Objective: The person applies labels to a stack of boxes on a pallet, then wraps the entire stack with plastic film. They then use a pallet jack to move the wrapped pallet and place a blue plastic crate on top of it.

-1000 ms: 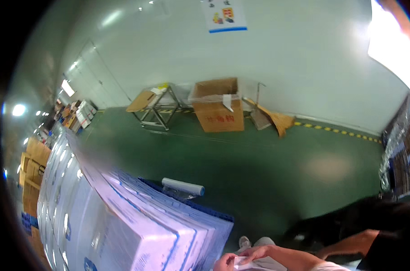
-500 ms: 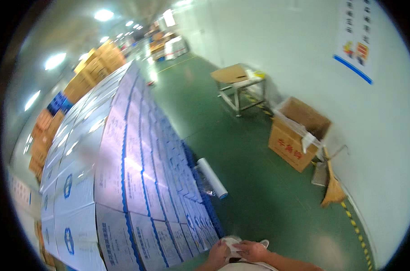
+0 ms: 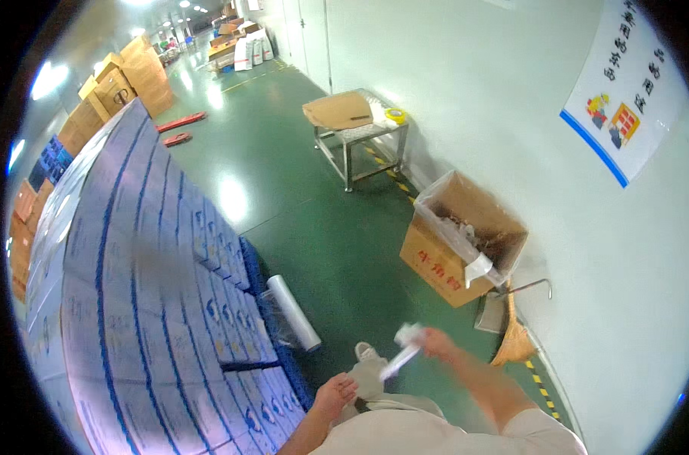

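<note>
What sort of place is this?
Probably a warehouse or factory packing area: there's a large stack of pale boxes, a white roll of seeming plastic wrap beside it, and yellow-and-black floor tape.

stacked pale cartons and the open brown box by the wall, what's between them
The head view shows the blue pallet edge, a white roll beside it and green floor between those cartons and the box.

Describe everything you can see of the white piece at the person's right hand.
The white piece has a crumpled bunch on top and a narrow, flatter strip slanting down to the lower left. It looks thin and flexible; blur hides whether it is paper or film. The right hand holds it at its right side, over the green floor. The left hand is apart from it.
</note>
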`<state>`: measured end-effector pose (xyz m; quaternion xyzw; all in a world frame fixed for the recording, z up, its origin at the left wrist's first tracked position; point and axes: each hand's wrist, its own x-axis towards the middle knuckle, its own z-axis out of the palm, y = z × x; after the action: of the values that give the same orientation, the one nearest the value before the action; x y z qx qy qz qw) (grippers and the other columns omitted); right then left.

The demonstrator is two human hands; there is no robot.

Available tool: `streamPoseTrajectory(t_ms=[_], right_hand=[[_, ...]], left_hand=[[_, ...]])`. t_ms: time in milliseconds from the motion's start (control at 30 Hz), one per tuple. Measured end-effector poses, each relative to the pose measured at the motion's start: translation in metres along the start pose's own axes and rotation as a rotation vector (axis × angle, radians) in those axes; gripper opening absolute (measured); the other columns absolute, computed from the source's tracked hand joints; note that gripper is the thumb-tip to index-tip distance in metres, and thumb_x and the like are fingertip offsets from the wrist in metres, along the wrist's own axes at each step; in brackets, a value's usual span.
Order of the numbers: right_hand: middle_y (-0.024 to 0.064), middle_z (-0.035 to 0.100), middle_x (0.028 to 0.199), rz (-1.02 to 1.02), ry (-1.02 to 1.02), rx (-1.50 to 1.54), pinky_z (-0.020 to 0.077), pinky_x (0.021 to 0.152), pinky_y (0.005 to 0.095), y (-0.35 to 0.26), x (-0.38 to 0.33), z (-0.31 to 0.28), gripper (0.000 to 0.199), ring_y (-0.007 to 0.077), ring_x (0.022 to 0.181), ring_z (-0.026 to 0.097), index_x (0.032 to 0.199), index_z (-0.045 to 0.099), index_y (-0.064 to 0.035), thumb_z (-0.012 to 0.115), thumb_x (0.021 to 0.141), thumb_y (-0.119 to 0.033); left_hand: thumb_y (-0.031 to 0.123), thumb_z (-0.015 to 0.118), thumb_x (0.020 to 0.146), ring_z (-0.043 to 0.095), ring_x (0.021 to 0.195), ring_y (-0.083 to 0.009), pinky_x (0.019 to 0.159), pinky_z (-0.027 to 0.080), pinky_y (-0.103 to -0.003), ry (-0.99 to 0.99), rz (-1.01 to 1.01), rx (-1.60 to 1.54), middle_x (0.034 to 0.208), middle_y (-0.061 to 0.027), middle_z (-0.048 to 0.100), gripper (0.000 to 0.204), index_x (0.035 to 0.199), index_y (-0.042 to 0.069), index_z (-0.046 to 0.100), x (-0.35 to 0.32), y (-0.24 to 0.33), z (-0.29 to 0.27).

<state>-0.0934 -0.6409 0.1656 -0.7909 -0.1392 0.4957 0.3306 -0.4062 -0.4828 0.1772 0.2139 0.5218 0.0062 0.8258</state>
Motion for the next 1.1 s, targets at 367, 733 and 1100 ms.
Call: streamPoseTrajectory(t_ms=[367, 733, 1100], right_hand=[[0.0107, 0.062, 0.081, 0.217, 0.51, 0.105, 0.05, 0.061, 0.0407, 0.016, 0.21, -0.225, 0.032, 0.0237, 0.072, 0.061, 0.104, 0.059, -0.003, 0.063, 0.084, -0.027], [0.0208, 0.068, 0.101, -0.307, -0.428, -1.136, 0.0513, 0.083, 0.0436, -0.179, 0.426, 0.013, 0.035, 0.0371, 0.096, 0.065, 0.105, 0.067, -0.0059, 0.058, 0.082, -0.031], [0.0223, 0.066, 0.098, -0.389, -0.417, -1.342, 0.0495, 0.082, 0.046, -0.249, 0.717, 0.162, 0.027, 0.041, 0.095, 0.061, 0.093, 0.063, -0.0006, 0.056, 0.085, -0.026]], left_hand=[[0.028, 0.059, 0.093, 0.064, 0.098, -0.0224, 0.083, 0.049, -0.033, 0.109, 0.133, -0.036, 0.106, -0.01, 0.065, 0.032, 0.114, 0.004, 0.057, 0.076, 0.138, 0.016], [0.036, 0.056, 0.085, 0.065, 0.098, -0.0287, 0.085, 0.05, -0.039, 0.839, -0.091, 0.479, 0.1, -0.0169, 0.068, 0.038, 0.105, 0.005, 0.065, 0.187, 0.049, -0.064], [0.025, 0.042, 0.096, 0.051, 0.124, -0.0327, 0.104, 0.04, -0.042, 0.49, -0.326, 0.653, 0.135, -0.0175, 0.053, 0.042, 0.134, 0.008, 0.05, 0.369, 0.047, -0.093]])
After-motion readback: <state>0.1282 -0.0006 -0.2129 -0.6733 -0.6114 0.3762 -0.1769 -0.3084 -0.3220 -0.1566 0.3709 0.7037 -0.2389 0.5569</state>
